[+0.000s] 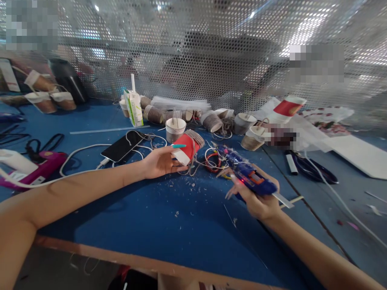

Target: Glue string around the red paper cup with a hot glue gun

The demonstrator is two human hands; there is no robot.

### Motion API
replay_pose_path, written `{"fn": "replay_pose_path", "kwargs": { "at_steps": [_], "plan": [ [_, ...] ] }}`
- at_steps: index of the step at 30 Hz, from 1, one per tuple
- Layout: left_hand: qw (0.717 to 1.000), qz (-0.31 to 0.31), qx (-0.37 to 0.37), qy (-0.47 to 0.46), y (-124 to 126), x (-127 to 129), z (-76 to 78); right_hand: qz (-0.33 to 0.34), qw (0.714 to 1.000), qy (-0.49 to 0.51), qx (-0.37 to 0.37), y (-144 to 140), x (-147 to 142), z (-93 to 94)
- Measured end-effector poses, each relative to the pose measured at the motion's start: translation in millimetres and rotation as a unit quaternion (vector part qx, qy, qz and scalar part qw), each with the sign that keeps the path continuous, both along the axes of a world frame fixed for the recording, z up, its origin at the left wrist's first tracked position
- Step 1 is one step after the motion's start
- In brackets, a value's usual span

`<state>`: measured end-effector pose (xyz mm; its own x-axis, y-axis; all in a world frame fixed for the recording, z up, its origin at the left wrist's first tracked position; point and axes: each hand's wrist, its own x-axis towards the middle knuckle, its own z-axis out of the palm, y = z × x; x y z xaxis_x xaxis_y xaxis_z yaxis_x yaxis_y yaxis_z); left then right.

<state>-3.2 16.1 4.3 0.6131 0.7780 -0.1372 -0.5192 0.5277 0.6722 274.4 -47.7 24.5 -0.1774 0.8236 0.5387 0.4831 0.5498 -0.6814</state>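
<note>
Two hands work over the blue table (169, 225): my left hand (160, 162) grips a red paper cup (188, 148), half wound with twine, lying sideways. To its right, just apart, my right hand (256, 199) clasps a blue glue gun (248, 177).

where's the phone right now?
Head view, left of centre: the smartphone lies face up on the blue table, plugged into a white cable, just beyond the left hand holding the red paper cup.

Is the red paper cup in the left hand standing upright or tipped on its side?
Tipped on its side. The left hand holds the red paper cup slanting above the blue table, twine-wrapped end pointing up and right.
</note>
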Motion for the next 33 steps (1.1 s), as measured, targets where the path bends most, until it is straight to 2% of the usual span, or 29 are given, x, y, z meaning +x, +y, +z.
{"fn": "replay_pose_path", "kwargs": {
  "at_steps": [3,5,10,19,24,33],
  "plan": [
    [1.000,-0.009,0.007,-0.004,0.5,0.7,-0.3,0.030,0.994,-0.036,0.097,-3.1,-5.5,6.9],
    [1.000,-0.014,0.012,0.001,0.5,1.2,-0.2,0.043,0.989,-0.061,0.129,-5.6,-10.2,11.3],
    [0.999,-0.039,0.019,0.015,-1.5,2.3,0.1,0.002,0.989,-0.100,0.111,-11.2,-18.4,14.2],
    [0.997,-0.049,0.054,-0.020,-3.1,2.8,-5.3,0.006,0.980,-0.125,0.157,-10.3,-16.3,9.4],
    [0.995,-0.053,0.081,-0.016,-4.3,4.1,-5.9,-0.009,0.982,-0.130,0.134,-11.3,-16.5,7.7],
    [0.996,-0.034,0.084,-0.011,-4.6,3.7,-6.0,-0.032,0.986,-0.126,0.102,-13.0,-15.1,4.0]
  ]
}}
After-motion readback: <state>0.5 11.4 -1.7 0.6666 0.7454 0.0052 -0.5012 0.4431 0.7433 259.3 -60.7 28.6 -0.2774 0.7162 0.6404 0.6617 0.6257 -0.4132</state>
